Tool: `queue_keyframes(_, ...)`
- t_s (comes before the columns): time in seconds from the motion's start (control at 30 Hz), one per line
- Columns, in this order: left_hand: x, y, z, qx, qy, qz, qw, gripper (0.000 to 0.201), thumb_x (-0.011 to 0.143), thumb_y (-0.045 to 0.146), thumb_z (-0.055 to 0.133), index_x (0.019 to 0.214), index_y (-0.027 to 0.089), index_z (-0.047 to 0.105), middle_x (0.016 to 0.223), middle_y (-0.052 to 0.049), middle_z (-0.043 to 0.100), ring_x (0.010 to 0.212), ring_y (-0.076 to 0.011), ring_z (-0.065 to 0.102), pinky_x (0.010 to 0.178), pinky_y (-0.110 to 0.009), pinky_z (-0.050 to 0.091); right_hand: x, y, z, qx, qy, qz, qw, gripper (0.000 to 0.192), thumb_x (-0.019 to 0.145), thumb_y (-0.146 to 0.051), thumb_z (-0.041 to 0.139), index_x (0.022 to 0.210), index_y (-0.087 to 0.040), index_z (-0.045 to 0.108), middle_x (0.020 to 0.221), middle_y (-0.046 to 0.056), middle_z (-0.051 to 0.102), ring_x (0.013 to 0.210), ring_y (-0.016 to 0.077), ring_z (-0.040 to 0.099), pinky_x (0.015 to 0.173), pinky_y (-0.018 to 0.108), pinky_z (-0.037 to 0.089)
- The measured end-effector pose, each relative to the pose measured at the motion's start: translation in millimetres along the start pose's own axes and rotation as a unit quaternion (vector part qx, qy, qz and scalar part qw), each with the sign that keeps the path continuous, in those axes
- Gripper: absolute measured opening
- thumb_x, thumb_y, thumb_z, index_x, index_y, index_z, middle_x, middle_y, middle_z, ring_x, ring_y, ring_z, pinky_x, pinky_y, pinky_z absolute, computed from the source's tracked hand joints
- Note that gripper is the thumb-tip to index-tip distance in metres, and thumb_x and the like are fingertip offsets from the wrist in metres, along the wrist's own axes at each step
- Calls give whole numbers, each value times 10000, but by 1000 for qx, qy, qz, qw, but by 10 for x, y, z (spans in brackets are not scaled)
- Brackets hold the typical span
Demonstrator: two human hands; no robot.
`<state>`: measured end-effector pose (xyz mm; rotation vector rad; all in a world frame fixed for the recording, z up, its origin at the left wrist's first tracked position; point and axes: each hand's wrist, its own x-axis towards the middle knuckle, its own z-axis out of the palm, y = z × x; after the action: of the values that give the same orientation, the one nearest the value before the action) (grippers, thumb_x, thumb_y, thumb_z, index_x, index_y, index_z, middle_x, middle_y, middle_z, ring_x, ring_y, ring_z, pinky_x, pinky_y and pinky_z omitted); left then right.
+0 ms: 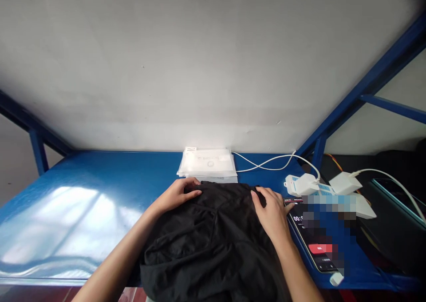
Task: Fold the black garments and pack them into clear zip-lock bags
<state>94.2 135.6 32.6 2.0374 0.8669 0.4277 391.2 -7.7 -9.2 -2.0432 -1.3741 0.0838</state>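
Observation:
A rumpled black garment (216, 235) lies spread on the blue surface and hangs over its near edge, with seams meeting near its middle. Its exact kind is hard to make out. My left hand (179, 194) grips the far left corner, thumb on top of the cloth and fingers curled round the edge. At the far right corner, my right hand (270, 204) pinches the edge the same way. Just beyond the garment's far edge is a stack of white, translucent plastic packets (208, 163).
The blue metal surface (116, 173) meets a pale wall (199, 71), with blue frame bars (346, 97) on both sides. To the right are a phone (313, 240) with a lit screen, a white power strip (293, 185), plugged-in chargers (346, 183), white cables and another phone (399, 197).

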Motion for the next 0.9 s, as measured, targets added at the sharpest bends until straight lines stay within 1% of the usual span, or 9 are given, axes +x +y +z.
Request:
queue_keyframes(0.13,-15,-7,-4,-2,2,2,1000,304,939,498,639,1032,214,696,958,-32,735,912,-208,670,825,-311,500,17,38,4,5,-5,9,1000,390,985,-547,480,1050,-265,741,1156,119,754,1182,427,600,1068,862,137)
queue_keyframes(0.23,-30,16,-31,-6,7,6,1000,300,938,489,648,1046,216,709,1006,-50,750,943,-218,684,853,-332,524,54,102,-53,23,-7,-10,1000,403,970,-564,493,1051,-265,751,1166,128,749,1195,423,611,1077,815,235)
queue_keyframes(0.3,-43,55,-64,-14,5,17,1000,293,932,476,664,1056,217,725,1066,-68,757,986,-230,690,896,-355,538,82,160,-121,43,-23,-46,998,371,968,-535,508,1073,-276,752,1175,114,745,1205,388,622,1076,709,365)
queue_keyframes(0.37,-65,115,-106,-23,-3,40,999,274,935,452,673,1056,217,746,1100,-80,761,1023,-236,691,937,-369,542,102,221,-203,62,-43,-88,993,322,968,-495,526,1072,-293,754,1177,92,742,1221,353,624,1058,604,447)
queue_keyframes(0.43,-98,186,-146,-26,-15,72,997,240,949,416,666,1043,219,765,1081,-82,764,1029,-229,693,950,-368,545,106,273,-287,80,-49,-119,989,277,958,-468,553,1034,-304,763,1174,81,740,1237,341,617,1060,568,464)
queue_keyframes(0.57,-206,293,-183,1,-42,113,993,182,979,299,624,1028,239,789,1060,-72,749,1020,-205,695,945,-345,545,63,320,-449,97,-63,-158,981,218,945,-402,581,971,-318,781,1198,69,724,1283,334,598,1122,581,425)
queue_keyframes(0.67,-307,289,-167,33,-43,124,991,222,973,189,594,1047,261,791,1087,-56,730,1041,-190,687,944,-318,536,14,334,-550,87,-82,-178,977,230,949,-358,565,967,-328,791,1229,64,710,1316,335,584,1162,608,390)
queue_keyframes(0.77,-393,235,-136,91,-34,135,986,295,957,115,579,1077,285,789,1125,-40,719,1078,-181,672,956,-299,520,-23,391,-605,64,-104,-199,972,265,962,-320,538,1009,-336,799,1271,64,688,1302,325,602,1166,608,406)
queue_keyframes(0.9,-469,175,-91,238,-34,151,959,274,1005,168,560,1078,295,791,1180,-45,722,1084,-209,662,964,-356,493,-41,565,-598,14,-142,-271,952,321,989,-267,504,1085,-349,799,1298,63,678,1329,316,587,1199,644,368)
